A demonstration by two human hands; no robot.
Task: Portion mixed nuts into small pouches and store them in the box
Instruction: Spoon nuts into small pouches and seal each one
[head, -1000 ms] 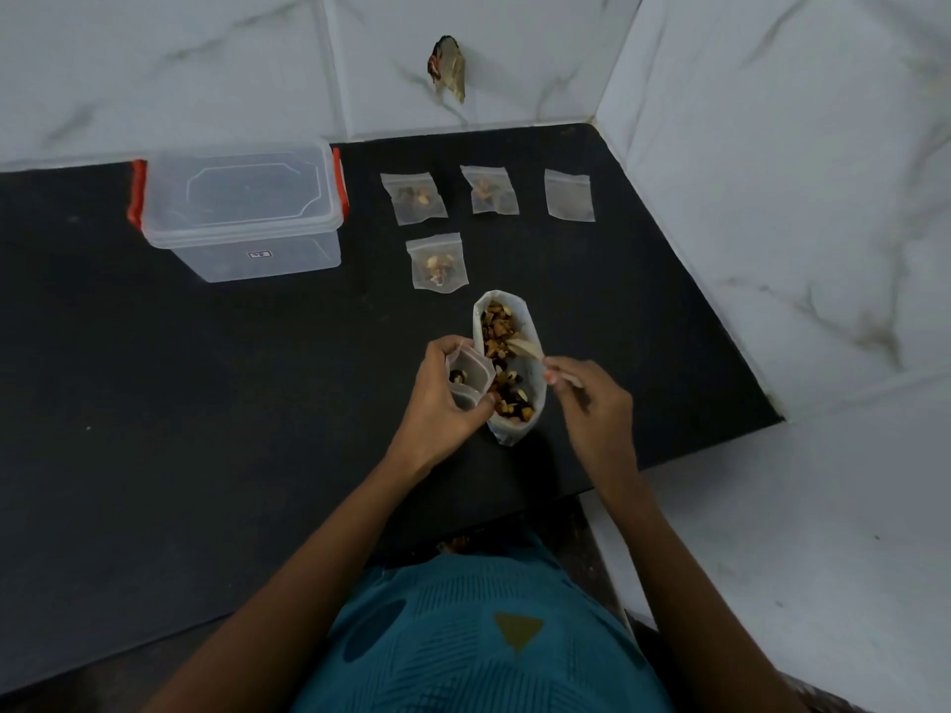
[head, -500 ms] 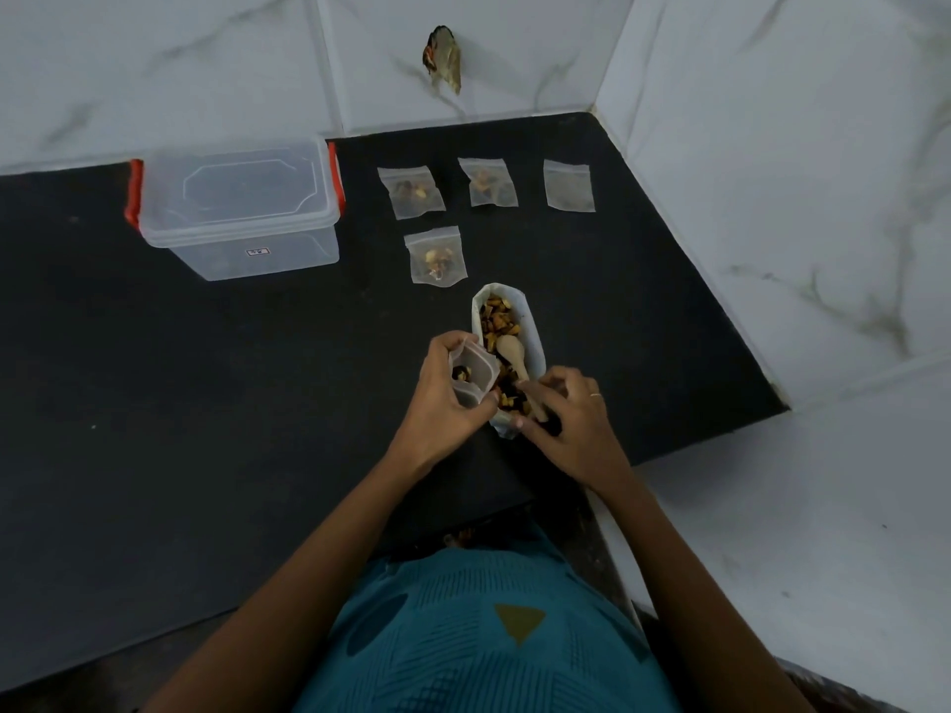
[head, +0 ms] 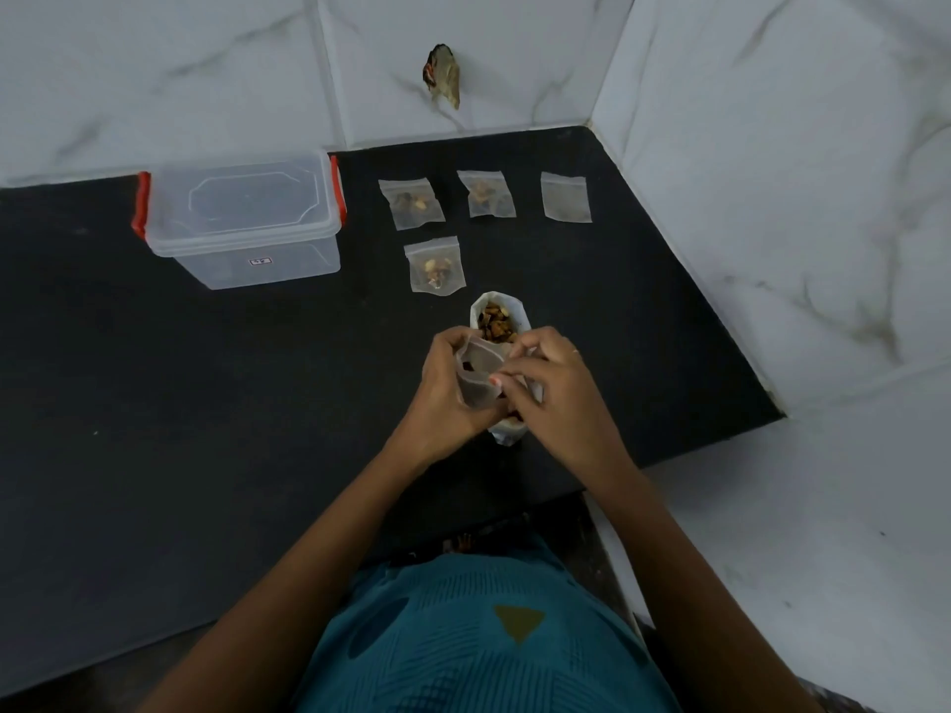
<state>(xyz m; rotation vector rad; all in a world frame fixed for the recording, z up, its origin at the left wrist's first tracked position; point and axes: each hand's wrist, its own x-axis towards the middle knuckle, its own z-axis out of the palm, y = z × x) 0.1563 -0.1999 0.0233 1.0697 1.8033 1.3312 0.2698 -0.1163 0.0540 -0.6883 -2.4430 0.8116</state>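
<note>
Black counter, marble-tiled corner walls, both hands pinching a pouch

Dim, even, bluish light, source unclear. Shadows are faint, a slight darkening under the left hand and right hand. The black worktop left of the hands swallows detail; the pouch they hold looks soft. Wall tile seams beyond the hands bow with wide-angle distortion.

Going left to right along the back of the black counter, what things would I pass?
Clear box with red clips, first nut pouch, second nut pouch, empty-looking pouch.
</note>
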